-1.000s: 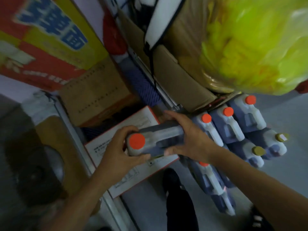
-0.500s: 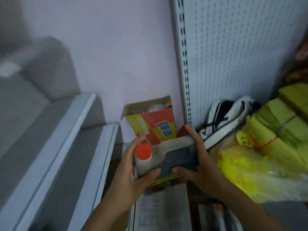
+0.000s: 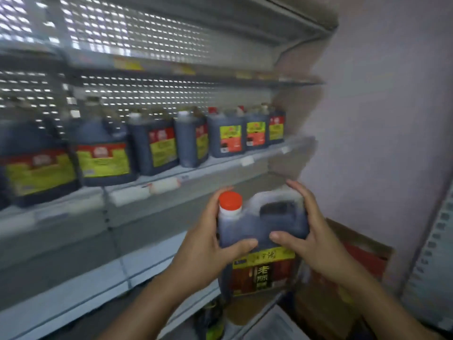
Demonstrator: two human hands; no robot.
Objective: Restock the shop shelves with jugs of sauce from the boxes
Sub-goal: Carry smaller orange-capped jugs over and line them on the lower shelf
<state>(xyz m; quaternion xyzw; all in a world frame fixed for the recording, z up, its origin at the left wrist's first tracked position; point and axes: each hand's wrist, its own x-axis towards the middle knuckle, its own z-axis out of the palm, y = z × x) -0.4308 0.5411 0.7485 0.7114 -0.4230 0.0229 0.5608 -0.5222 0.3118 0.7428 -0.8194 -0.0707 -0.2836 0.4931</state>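
Now | jug [image 3: 263, 231] upright between both grips | left hand [image 3: 206, 244], right hand [image 3: 311, 239] clasp its sides

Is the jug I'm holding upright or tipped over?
Upright: the jug has its orange cap on top and its label reads level.

Two forearms enter from the lower edge of the frame, one at lower centre-left, one at lower right. Both are bare from the frame edge to the wrist; no sleeve or cuff shows. The left hand [image 3: 208, 244] and the right hand [image 3: 312, 239] are bare, without gloves. No ring, watch, bracelet or strap can be seen on either wrist or on the fingers in view. Fingernails appear short and unpainted. Motion blur softens finer detail.
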